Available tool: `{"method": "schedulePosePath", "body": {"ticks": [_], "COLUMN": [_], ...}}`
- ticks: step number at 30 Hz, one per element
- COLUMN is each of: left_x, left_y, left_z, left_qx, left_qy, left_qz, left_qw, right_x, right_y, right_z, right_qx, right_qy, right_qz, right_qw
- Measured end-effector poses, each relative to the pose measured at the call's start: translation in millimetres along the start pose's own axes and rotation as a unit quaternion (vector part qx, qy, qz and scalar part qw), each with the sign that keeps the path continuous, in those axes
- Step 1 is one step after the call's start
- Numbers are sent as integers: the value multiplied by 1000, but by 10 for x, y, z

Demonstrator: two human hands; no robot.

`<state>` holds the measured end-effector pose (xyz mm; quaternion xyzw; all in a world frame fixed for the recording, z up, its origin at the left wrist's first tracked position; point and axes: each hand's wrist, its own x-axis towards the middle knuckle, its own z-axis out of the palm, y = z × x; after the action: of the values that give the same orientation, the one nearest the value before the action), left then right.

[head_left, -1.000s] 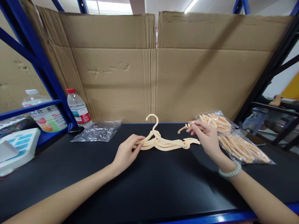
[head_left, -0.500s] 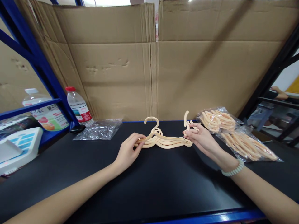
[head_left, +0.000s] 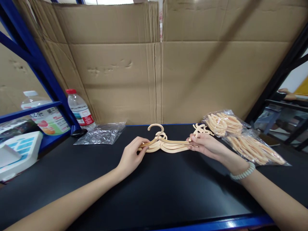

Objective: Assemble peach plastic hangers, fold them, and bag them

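A stack of cream plastic hangers (head_left: 166,145) lies on the black table top (head_left: 154,189), hooks pointing to the back. My left hand (head_left: 132,155) pinches the stack's left end. My right hand (head_left: 204,145) grips the stack's right end, palm turned up, fingers curled around it; I cannot tell whether a separate hanger is in it. A pale bead bracelet sits on my right wrist.
Two clear bags of cream hangers (head_left: 243,138) lie right of my right hand. An empty clear bag (head_left: 101,133) and a water bottle (head_left: 79,109) stand at the back left. Cardboard sheets (head_left: 158,64) wall the back. A blue shelf frame (head_left: 36,64) rises at left.
My right hand brought a single hanger from the air down onto the stack's right end. The left hand stayed on the left end.
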<state>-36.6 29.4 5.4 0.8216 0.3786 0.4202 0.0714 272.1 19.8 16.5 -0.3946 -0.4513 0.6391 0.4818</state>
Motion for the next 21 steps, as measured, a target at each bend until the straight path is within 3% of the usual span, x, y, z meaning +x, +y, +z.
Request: {"method": "schedulePosePath", "body": {"ticks": [7,21], "left_x": [-7,-13], "left_y": [-13,-19], "left_z": [6,4], "left_qx": [-5,-5], "left_qy": [-2,-14], "left_qz": [2,23], "left_qw": [1000,1000], "right_x": [-28,-13], "right_y": [-28,-5], "right_z": [25,91], "right_qx": [7,-35], "right_qy": [-18,15], "right_qz": [50,38], "right_qw": [999,999]}}
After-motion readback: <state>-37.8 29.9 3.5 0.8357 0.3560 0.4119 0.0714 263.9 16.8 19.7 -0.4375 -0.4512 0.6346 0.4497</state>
